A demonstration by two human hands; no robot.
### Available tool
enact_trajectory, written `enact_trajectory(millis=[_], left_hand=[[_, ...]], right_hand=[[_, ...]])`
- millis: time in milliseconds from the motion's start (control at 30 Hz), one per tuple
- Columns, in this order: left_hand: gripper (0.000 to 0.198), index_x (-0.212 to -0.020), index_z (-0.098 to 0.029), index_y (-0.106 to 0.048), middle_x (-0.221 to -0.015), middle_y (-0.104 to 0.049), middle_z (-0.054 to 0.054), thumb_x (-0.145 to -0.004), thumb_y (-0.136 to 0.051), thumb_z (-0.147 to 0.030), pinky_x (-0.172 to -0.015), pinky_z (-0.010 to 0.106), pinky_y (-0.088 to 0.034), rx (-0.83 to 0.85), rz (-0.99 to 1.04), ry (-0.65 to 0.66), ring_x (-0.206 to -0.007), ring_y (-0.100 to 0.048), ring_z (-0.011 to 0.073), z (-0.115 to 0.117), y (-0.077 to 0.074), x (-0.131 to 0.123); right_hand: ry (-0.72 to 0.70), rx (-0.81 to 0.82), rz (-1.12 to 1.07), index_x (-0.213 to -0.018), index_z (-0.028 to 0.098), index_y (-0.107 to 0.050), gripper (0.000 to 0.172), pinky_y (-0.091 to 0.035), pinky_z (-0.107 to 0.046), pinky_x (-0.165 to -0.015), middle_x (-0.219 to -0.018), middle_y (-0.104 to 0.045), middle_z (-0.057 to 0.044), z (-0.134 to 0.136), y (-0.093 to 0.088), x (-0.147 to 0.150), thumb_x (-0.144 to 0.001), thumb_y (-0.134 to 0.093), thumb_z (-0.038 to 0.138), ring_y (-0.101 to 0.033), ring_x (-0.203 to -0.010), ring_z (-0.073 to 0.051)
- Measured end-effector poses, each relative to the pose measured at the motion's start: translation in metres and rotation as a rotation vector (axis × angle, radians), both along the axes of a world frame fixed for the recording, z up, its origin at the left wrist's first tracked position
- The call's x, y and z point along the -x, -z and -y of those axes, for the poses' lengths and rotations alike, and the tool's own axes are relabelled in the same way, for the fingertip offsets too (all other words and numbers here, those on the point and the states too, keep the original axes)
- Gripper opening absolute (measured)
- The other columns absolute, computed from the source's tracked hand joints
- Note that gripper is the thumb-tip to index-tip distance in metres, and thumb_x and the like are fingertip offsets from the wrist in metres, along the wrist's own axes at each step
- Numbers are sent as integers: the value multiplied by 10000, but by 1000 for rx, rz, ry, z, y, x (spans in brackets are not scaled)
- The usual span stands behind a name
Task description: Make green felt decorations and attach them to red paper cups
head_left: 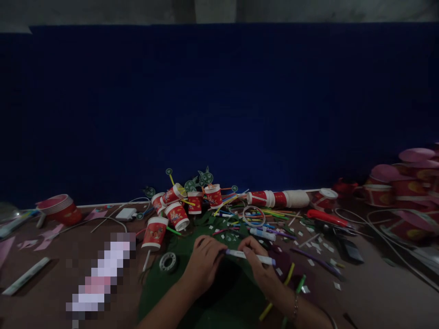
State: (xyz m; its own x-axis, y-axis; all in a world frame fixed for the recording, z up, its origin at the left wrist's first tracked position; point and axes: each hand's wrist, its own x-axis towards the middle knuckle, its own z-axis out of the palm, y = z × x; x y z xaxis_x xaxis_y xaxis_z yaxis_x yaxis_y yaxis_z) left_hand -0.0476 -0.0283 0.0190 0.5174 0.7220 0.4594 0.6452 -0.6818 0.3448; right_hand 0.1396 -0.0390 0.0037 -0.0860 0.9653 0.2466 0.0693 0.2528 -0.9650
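A white marker (236, 254) with purple ends lies almost level between my two hands, over a dark green sheet (164, 292). My right hand (258, 262) grips its barrel between thumb and fingers. At the marker's left, dark purple end, the fingers of my left hand (207, 260) are curled closed; whether a separate cap sits in them is hidden. Left of that hand is a roll of tape (168, 262). Just beyond the right hand lies a light-coloured glue stick or tube (262, 234). Yellow and green straws (291, 274) lie beside my right wrist.
Red paper cups (155, 233) with straws and green cut-outs (206, 177) cluster behind the hands. A stack of cups (291, 199) lies sideways further right. Small white squares (315, 246), a red-handled tool (327, 217), a dark phone-like object (348, 249) and cables (394, 237) spread rightward.
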Motion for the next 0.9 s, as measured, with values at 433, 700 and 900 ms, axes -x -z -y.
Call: enact_trajectory(millis=[433, 700, 900], left_hand=[[296, -860, -170, -553, -675, -578, -15, -730, -608, -430, -532, 223, -427, 724, 1028, -283, -548, -528, 105, -26, 24, 7], [333, -824, -160, -576, -667, -608, -23, -637, -720, -396, -499, 167, -390, 927, 1321, -275, -538, -539, 66, -35, 29, 14], [351, -833, -149, -591, -667, -613, -26, -601, -761, -349, -549, 172, -426, 963, 1451, -252, -551, -540, 60, -37, 29, 14]], right_hand=[[31, 325, -347, -592, 173, -557, 293, -357, -237, -513, -506, -520, 21, -15, 0, 4, -746, -619, 415, -478, -510, -125], [-352, 827, -591, -737, 149, -611, 277, -459, -306, -651, -584, -562, -7, -12, -15, 39, -766, -576, 422, -545, -578, -147], [27, 255, -373, -674, 195, -572, 211, -427, -276, -743, -640, -548, 7, -29, -12, 43, -764, -566, 386, -540, -724, -163]])
